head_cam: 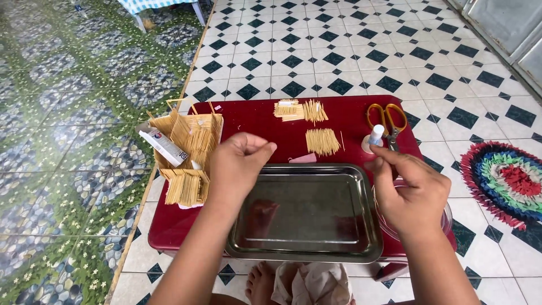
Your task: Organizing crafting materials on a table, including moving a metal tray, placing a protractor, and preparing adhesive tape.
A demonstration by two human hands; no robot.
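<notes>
At centre frame the left hand (237, 164) hovers above the upper left corner of the shiny rectangular steel tray (307, 240), fingers pinched together; what they pinch is too small to tell. At right, the right hand (409, 189) closes around a small white-capped glue bottle (376, 135). Both are over the low dark red table (254, 121), with yellow-handled scissors (387, 120) just beyond the bottle and bundles of thin wooden sticks (322, 141) above the tray.
</notes>
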